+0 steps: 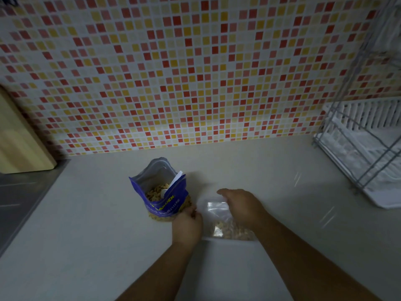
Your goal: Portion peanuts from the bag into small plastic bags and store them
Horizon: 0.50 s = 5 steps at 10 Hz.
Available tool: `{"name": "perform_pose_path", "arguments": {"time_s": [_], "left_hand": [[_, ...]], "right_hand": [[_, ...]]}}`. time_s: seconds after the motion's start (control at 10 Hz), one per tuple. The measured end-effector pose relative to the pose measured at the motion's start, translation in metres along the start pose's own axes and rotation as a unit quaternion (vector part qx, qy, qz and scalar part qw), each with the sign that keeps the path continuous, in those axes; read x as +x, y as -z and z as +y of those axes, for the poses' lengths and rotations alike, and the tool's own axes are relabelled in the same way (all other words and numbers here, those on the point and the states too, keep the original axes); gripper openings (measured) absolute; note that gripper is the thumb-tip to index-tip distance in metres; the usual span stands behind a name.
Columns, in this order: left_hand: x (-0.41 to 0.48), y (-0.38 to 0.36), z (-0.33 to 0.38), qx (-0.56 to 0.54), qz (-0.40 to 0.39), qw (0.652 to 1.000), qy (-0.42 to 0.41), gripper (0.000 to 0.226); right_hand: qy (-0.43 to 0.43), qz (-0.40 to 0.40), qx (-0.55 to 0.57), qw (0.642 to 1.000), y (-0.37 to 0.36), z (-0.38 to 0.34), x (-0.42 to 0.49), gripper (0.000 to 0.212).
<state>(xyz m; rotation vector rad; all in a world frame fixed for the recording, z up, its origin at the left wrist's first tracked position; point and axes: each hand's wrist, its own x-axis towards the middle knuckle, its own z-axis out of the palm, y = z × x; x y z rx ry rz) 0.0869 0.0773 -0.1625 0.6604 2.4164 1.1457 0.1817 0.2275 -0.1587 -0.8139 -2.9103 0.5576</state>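
Small bag (219,222) part-filled | right hand (240,205) grips top | left hand (187,222) curled, hold unclear | sealing step; next: press zip shut

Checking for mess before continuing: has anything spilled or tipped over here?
Nothing stands out. The blue peanut bag stands upright, scoop inside; the small plastic bag lies flat; no loose peanuts on the counter.

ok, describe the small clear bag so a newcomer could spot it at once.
On the pale counter below the mosaic tile wall, look right of the upright blue peanut bag. The small clear bag lies flat there, partly under the right hand. Unlike the blue one, it is see-through, with peanuts bunched at its near end.
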Motion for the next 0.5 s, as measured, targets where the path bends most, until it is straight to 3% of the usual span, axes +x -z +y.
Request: {"name": "perform_pose_path", "arguments": {"time_s": [0.3, 0.4, 0.5], "left_hand": [[-0.001, -0.001, 0.0, 0.017, -0.003, 1.0, -0.013, 0.025], [-0.008, 0.003, 0.006, 0.034, -0.001, 0.998, -0.043, 0.017], [-0.017, 0.006, 0.011, 0.085, 0.031, 0.988, -0.127, 0.024]], "right_hand": [[0.007, 0.024, -0.004, 1.0, 0.0, 0.003, -0.003, 0.055], [0.027, 0.054, -0.002, 0.998, -0.003, 0.005, -0.001, 0.052], [0.031, 0.1, 0.014, 0.994, -0.004, 0.004, 0.003, 0.043]]}}
